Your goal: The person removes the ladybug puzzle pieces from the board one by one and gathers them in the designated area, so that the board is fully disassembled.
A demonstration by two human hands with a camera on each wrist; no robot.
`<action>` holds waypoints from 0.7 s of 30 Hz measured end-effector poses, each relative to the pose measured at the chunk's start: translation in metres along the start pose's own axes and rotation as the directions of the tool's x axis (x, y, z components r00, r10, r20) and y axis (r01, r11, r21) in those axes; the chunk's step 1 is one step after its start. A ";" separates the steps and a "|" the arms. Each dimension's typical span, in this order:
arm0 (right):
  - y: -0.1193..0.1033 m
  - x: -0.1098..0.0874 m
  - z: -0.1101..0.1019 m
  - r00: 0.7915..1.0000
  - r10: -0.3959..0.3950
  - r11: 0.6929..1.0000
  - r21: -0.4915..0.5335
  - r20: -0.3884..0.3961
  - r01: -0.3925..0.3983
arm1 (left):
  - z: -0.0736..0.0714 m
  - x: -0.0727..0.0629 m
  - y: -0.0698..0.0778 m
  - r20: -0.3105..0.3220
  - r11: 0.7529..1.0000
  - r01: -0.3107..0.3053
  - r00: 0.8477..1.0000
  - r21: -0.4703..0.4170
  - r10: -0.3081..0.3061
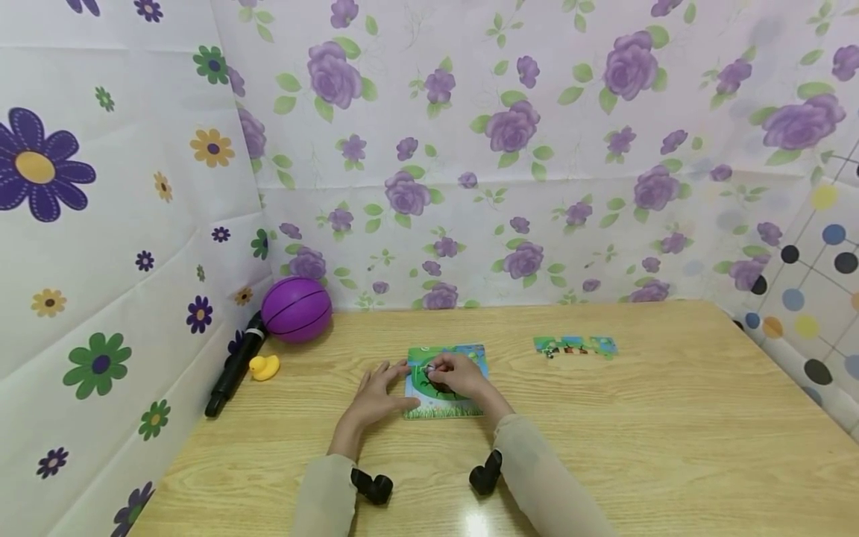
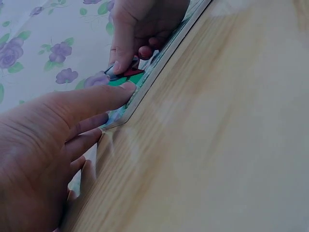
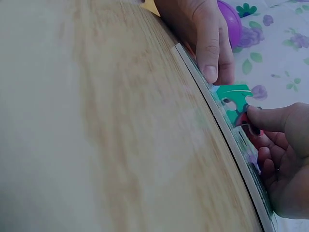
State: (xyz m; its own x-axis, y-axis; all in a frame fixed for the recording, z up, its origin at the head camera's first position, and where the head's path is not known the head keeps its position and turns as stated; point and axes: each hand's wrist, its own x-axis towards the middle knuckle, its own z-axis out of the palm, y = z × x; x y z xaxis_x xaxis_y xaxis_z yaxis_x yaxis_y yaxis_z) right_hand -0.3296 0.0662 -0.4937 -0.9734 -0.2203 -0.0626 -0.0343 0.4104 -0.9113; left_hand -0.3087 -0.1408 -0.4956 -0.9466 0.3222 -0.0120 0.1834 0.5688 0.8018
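A picture puzzle board (image 1: 436,410), with a green centre and a grass strip along its near edge, lies on the table. My left hand (image 1: 376,397) has its fingers spread around the board's left side. In the left wrist view, its index fingertip (image 2: 127,87) presses on the board by the corner. Over the board, my right hand (image 1: 461,377) pinches a puzzle piece (image 3: 236,94) between thumb and fingers. This green piece with some red on it stands tilted up from the board in the right wrist view. The fingers partly cover it.
Several joined puzzle pieces (image 1: 577,345) lie on the wooden table (image 1: 637,432), right of the board. At the left stand a purple ball (image 1: 297,309), a yellow rubber duck (image 1: 265,368) and a black stick-shaped object (image 1: 236,365). Flowered sheets (image 1: 470,149) hang behind the table.
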 end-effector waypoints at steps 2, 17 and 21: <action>0.000 0.000 0.000 0.999 0.014 1.000 0.022 -0.032 -0.013 | 0.000 0.000 0.000 0.000 1.000 -0.004 1.000 0.005 0.004; 0.001 -0.005 -0.039 0.977 0.048 0.986 0.167 -0.210 -0.013 | 0.000 0.001 0.003 0.011 0.999 -0.039 0.999 0.008 0.039; 0.013 -0.014 -0.066 0.980 0.035 0.991 0.134 -0.196 -0.008 | -0.001 0.000 0.001 -0.001 1.000 -0.024 1.000 0.002 0.024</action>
State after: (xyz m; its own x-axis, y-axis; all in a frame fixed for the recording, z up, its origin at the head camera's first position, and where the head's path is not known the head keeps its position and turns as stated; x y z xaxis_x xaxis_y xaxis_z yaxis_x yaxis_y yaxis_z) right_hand -0.3310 0.1329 -0.4781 -0.9995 -0.0286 -0.0133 0.0044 0.2896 -0.9571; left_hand -0.3087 -0.1407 -0.4945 -0.9421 0.3353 0.0075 0.2066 0.5626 0.8005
